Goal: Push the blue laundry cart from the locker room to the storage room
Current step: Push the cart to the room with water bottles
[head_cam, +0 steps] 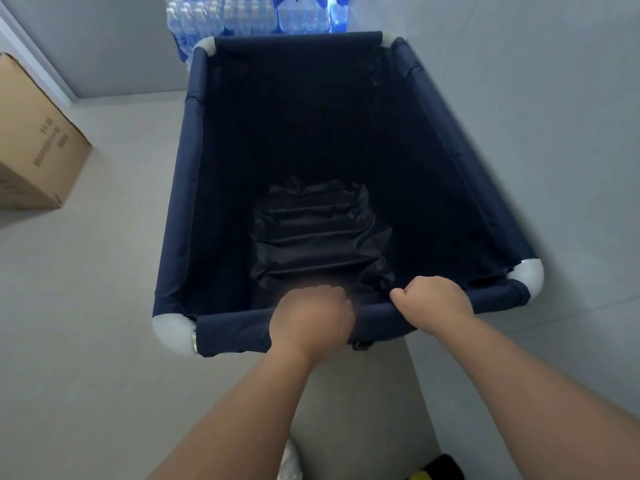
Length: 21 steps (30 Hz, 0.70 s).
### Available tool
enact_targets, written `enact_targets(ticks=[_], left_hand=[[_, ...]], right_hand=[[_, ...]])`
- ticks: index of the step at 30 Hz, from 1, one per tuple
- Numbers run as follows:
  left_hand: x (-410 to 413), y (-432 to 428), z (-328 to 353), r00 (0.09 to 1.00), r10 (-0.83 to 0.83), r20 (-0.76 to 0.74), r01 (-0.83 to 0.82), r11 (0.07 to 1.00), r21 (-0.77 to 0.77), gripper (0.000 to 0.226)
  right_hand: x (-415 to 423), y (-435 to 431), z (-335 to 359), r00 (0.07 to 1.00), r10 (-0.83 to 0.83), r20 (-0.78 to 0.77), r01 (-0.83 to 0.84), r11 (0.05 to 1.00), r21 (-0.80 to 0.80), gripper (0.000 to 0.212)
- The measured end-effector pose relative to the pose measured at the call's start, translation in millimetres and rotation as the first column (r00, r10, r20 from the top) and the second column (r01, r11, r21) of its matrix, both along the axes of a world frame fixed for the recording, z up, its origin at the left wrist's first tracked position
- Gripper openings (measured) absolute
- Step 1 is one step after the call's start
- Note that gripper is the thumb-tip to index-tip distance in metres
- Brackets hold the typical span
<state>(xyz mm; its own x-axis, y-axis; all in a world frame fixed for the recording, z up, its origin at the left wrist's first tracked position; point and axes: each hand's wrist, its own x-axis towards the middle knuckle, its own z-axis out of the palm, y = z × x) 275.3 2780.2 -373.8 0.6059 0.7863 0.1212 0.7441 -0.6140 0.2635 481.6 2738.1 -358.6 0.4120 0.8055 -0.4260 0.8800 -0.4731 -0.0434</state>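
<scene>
Gripping the near rail of the deep navy fabric laundry cart [214, 188], left hand [310, 320] and right hand [434, 303] fists wrapped shut side by side, cart's long axis running to 12 o'clock toward the shrink-wrapped water-bottle packs [256, 15].

The dark blue fabric laundry cart [221, 188] stands on the pale grey floor [86, 341]. Stacked packs of clear plastic water bottles [242, 15] sit just behind its far rim. A brown cardboard box [31, 147] lies well to its left. Both hands, left hand [310, 320] and right hand [433, 303], rest on the near rim, side by side.
</scene>
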Motion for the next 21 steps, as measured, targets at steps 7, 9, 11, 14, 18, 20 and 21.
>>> enact_targets(ticks=[7,9,11,14,18,20,21], left_hand=[[13,14,0,0.997,-0.02,0.075,0.026,0.997,-0.075,0.028],[17,18,-2,0.995,-0.072,0.077,0.074,0.997,-0.03,0.025],[18,23,-5,0.993,-0.103,0.055,0.103,0.995,-0.002,0.023],[20,28,-7,0.993,-0.113,0.031,0.113,0.994,0.004,0.021],[25,29,-7,0.993,-0.119,0.014,0.12,0.993,-0.018,0.02],[29,32,-5,0.994,-0.108,-0.017,0.107,0.994,-0.034,0.02],[30,33,-4,0.995,-0.097,-0.032,0.095,0.994,-0.051,0.02]], right_hand=[[15,18,7,0.999,0.033,0.002,-0.032,0.992,-0.122,0.032],[19,25,7,1.0,0.015,0.006,-0.014,0.993,-0.121,0.032],[21,32,5,0.999,-0.05,0.005,0.05,0.995,-0.087,0.033],[23,43,1,1.0,-0.022,0.004,0.023,0.986,-0.167,0.03],[29,54,-1,0.999,-0.048,-0.017,0.041,0.962,-0.271,0.026],[33,57,0,0.999,-0.034,-0.033,0.023,0.953,-0.302,0.026],[35,58,0,0.999,-0.017,-0.046,0.002,0.949,-0.316,0.027]])
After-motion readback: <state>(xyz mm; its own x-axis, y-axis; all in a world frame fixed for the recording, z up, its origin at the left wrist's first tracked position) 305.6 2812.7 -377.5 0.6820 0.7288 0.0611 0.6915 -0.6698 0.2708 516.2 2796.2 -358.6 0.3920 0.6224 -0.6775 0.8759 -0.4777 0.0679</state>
